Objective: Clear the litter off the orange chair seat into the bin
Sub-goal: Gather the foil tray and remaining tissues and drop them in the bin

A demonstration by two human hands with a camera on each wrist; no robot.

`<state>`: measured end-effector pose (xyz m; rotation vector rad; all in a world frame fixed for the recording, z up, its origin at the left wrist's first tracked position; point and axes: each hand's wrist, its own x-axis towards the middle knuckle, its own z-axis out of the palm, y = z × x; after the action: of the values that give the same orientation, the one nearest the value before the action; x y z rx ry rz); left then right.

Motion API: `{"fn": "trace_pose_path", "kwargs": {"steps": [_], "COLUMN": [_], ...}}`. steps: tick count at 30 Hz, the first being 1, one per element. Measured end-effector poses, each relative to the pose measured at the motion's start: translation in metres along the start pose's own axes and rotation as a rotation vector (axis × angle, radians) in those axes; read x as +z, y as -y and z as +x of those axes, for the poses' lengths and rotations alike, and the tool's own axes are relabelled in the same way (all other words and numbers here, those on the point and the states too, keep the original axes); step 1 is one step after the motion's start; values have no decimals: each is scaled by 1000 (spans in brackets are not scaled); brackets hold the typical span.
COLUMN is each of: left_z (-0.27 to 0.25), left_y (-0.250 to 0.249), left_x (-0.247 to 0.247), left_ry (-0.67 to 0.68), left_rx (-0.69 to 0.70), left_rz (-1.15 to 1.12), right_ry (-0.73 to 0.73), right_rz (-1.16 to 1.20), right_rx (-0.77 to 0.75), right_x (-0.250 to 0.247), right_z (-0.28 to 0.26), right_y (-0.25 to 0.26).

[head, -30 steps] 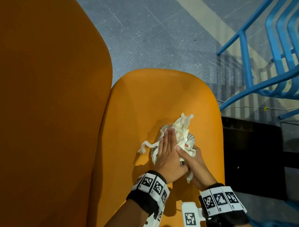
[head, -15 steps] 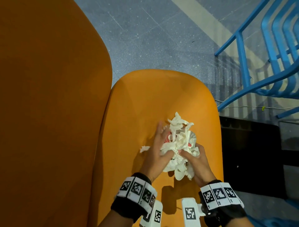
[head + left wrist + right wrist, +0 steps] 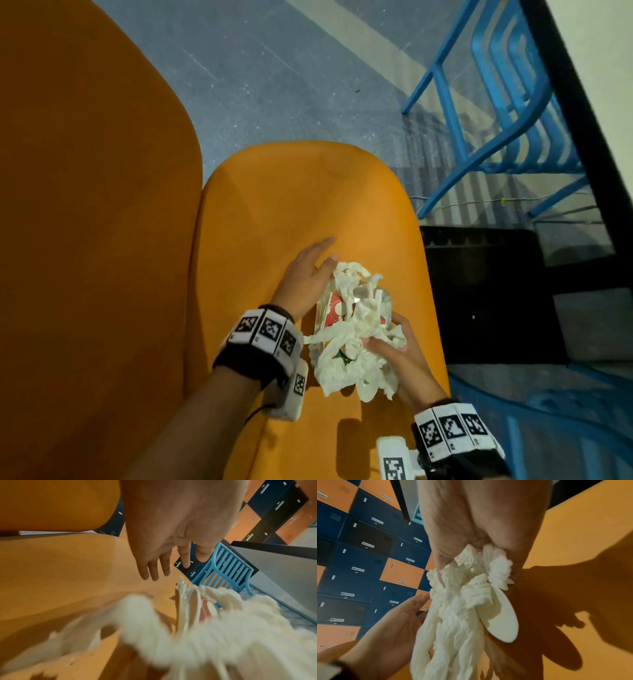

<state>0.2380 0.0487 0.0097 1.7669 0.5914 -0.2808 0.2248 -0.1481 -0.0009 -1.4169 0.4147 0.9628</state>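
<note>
A bundle of crumpled white tissue litter (image 3: 352, 329) with a red-printed cup and a white plastic spoon (image 3: 501, 616) in it hangs just above the orange chair seat (image 3: 294, 205). My right hand (image 3: 394, 346) grips the bundle from the right, fingers curled into the tissue (image 3: 464, 601). My left hand (image 3: 308, 274) lies flat against the bundle's left side with straight fingers (image 3: 154, 566). The tissue (image 3: 197, 635) is blurred in the left wrist view. The black bin (image 3: 486, 294) stands on the floor right of the seat.
The chair's orange backrest (image 3: 85, 222) rises on the left. A blue slatted chair (image 3: 496, 102) stands at the back right on the grey floor. Blue and orange lockers (image 3: 359, 561) line the wall behind.
Both hands gathered the flattened litter into a bundle and raised it off the seat. The left hand, earlier pressed on top, now lies alongside it.
</note>
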Motion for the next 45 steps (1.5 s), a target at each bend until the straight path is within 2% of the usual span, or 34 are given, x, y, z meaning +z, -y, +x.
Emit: {"fn": "trace_pose_path", "kwargs": {"steps": [3,5,6,10,12,15,17,21,26,28,30,34,36,39,41,43,45], "left_z": [5,-2,-8,-45,-70,-104,-114,-124,-132,-135,-140,-141,-141,-136,-135,-138,-147], "left_y": [-4,-1,1,3,4,15,27,36,43,45,43,43,46,51,57,64,70], "left_x": [5,11,14,19,24,37,44,49,56,57,55,39,28,10,-2,-7,-1], "left_ry": [220,291,259,-36,-102,-44,5,-20,27,49,109,261,182,-144,-268,-266,-198], "left_rx": [-96,-80,-47,84,201,387,430,546,616,597,521,301,231,88,-27,-118,-155], "left_rz": [83,152,175,127,89,350,532,779,888,895,857,498,289,12,-73,-101,-111], "right_ry": [18,15,10,-31,-67,-106,-140,-157,-74,-83,-146,-256,-293,-346,-348,-345,-322], "right_rz": [6,3,3,74,135,241,294,374,410,416,436,335,282,301,337,383,433], "right_rx": [10,11,8,-23,-39,-51,-55,-58,-94,-104,-101,-132,-148,-169,-170,-159,-155], "right_x": [-5,-7,-8,-7,-3,3,7,6,10,13,13,13,14,7,1,-8,-18], "right_z": [-20,-32,-36,-51,-57,-62,-64,-66,-62,-62,-63,-63,-61,-61,-68,-82,-101], "right_y": [-10,-16,-20,-34,-40,-47,-51,-60,-71,-72,-72,-68,-66,-67,-70,-77,-89]}}
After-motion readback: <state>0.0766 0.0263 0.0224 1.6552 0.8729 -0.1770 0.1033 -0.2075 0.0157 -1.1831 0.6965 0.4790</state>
